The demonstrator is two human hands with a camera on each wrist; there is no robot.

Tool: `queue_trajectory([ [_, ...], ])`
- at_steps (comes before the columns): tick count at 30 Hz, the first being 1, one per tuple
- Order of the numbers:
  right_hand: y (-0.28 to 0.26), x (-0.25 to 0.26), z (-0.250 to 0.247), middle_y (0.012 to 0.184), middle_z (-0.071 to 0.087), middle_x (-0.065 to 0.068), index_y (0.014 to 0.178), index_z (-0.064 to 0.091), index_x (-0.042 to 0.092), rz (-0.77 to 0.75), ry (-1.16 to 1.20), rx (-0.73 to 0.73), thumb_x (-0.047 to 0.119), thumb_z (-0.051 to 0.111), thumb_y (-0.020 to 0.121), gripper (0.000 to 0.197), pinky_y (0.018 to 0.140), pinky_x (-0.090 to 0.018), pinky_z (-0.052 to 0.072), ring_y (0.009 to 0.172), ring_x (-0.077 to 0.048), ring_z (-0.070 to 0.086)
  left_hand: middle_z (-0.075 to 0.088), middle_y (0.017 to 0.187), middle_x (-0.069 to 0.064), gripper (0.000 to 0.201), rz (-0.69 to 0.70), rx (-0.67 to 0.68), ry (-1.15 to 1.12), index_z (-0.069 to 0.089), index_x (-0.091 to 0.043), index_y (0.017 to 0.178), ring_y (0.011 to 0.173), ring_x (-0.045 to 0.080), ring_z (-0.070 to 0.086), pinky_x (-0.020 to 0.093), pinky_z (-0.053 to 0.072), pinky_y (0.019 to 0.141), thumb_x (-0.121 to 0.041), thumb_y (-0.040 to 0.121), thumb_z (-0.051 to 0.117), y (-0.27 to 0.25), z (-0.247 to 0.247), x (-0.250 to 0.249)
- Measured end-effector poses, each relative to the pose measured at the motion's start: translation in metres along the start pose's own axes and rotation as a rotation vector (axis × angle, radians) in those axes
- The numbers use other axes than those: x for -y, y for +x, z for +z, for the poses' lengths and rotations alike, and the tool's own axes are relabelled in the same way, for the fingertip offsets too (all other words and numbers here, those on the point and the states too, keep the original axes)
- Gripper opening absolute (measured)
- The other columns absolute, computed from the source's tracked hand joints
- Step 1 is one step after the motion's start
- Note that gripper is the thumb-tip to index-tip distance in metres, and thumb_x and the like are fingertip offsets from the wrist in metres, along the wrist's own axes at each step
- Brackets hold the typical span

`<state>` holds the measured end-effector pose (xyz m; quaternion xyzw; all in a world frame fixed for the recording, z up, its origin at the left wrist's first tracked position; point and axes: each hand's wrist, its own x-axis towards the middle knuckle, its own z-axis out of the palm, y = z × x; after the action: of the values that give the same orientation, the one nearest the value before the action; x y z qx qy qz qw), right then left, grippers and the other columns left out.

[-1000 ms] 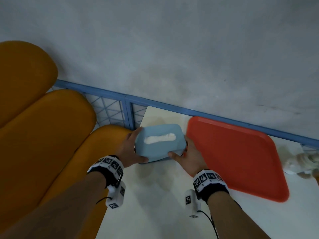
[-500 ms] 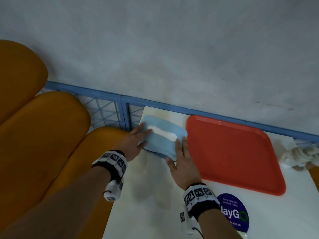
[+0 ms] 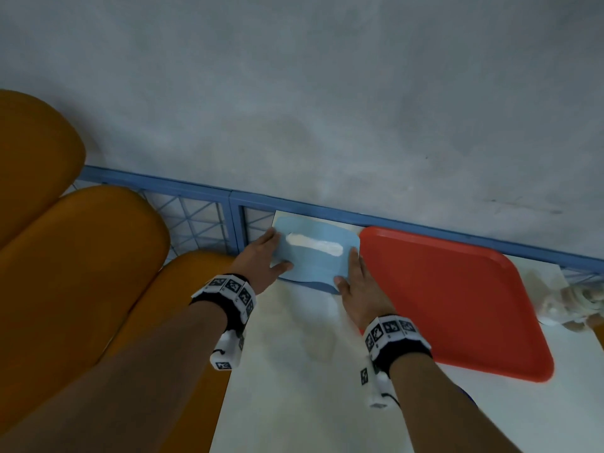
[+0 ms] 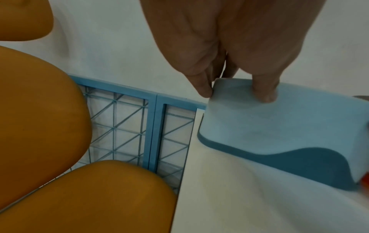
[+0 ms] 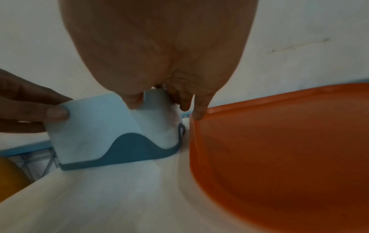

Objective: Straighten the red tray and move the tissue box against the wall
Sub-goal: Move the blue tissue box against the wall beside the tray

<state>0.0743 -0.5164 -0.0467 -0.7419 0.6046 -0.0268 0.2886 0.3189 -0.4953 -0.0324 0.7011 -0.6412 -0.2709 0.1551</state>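
Observation:
The light blue tissue box (image 3: 313, 259), with white tissue showing at its top slot, sits on the white table (image 3: 294, 371) at the far left corner, close to the blue rail under the wall. My left hand (image 3: 266, 261) holds its left end, fingers along the side and thumb on the near face (image 4: 263, 93). My right hand (image 3: 354, 282) holds its right end (image 5: 131, 100), and its little finger touches the rim of the red tray (image 5: 279, 149). The red tray (image 3: 457, 299) lies just right of the box, its far edge along the rail.
Orange seat cushions (image 3: 81, 256) fill the left side beyond the table edge. A blue mesh rail (image 3: 196, 220) runs along the grey wall (image 3: 327, 93). A pale crumpled object (image 3: 581, 305) lies at the right edge past the tray.
The box went from being held up near me to sitting farther back by the rail. Both hands travelled forward with it and now flank its ends.

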Motion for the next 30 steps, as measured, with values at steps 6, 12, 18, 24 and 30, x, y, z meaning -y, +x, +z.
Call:
queue_trajectory([
  [6, 0.026, 0.014, -0.029, 0.161, 0.007, -0.011, 0.152, -0.001, 0.013, 0.017, -0.062, -0.057, 0.027, 0.042, 0.101, 0.068, 0.112, -0.044, 0.024, 0.141, -0.035, 0.025, 0.035, 0.152, 0.008, 0.062, 0.001, -0.053, 0.026, 0.039, -0.009, 0.140, 0.133, 0.031, 0.042, 0.042, 0.038, 0.109, -0.035, 0.089, 0.064, 0.023, -0.013, -0.015],
  [12, 0.054, 0.006, -0.031, 0.156, 0.023, -0.017, 0.152, -0.001, 0.016, -0.021, -0.076, -0.039, 0.024, 0.036, 0.101, 0.064, 0.094, -0.044, 0.045, 0.115, -0.038, 0.052, 0.029, 0.156, 0.012, 0.064, -0.031, -0.060, 0.043, 0.033, -0.005, 0.144, 0.139, 0.031, 0.035, 0.038, 0.029, 0.115, -0.033, 0.093, 0.059, 0.042, -0.010, -0.020],
  [18, 0.069, 0.002, -0.034, 0.143, 0.040, -0.024, 0.151, -0.007, 0.018, -0.033, -0.082, -0.019, 0.024, 0.033, 0.101, 0.065, 0.085, -0.044, 0.048, 0.106, -0.036, 0.055, 0.053, 0.132, 0.019, 0.061, -0.092, -0.061, 0.078, 0.039, -0.014, 0.143, 0.121, 0.036, 0.049, 0.044, 0.044, 0.101, -0.033, 0.090, 0.063, 0.055, -0.016, -0.017],
  [24, 0.067, -0.006, -0.032, 0.145, 0.042, -0.015, 0.151, -0.003, 0.028, -0.014, -0.012, -0.052, 0.039, 0.035, 0.100, 0.064, 0.100, -0.051, 0.043, 0.122, -0.035, 0.048, 0.064, 0.123, 0.015, 0.069, -0.192, -0.102, -0.105, 0.043, -0.019, 0.136, 0.109, 0.032, 0.063, 0.046, 0.053, 0.095, -0.034, 0.078, 0.077, 0.059, -0.008, -0.012],
  [30, 0.061, -0.007, -0.023, 0.154, 0.032, -0.011, 0.151, -0.002, 0.029, -0.029, -0.001, -0.090, 0.043, 0.033, 0.101, 0.063, 0.106, -0.052, 0.037, 0.133, -0.035, 0.037, 0.070, 0.113, 0.008, 0.060, -0.240, -0.080, -0.115, 0.059, -0.015, 0.122, 0.101, 0.025, 0.066, 0.027, 0.046, 0.080, -0.043, 0.072, 0.079, 0.063, -0.007, -0.003],
])
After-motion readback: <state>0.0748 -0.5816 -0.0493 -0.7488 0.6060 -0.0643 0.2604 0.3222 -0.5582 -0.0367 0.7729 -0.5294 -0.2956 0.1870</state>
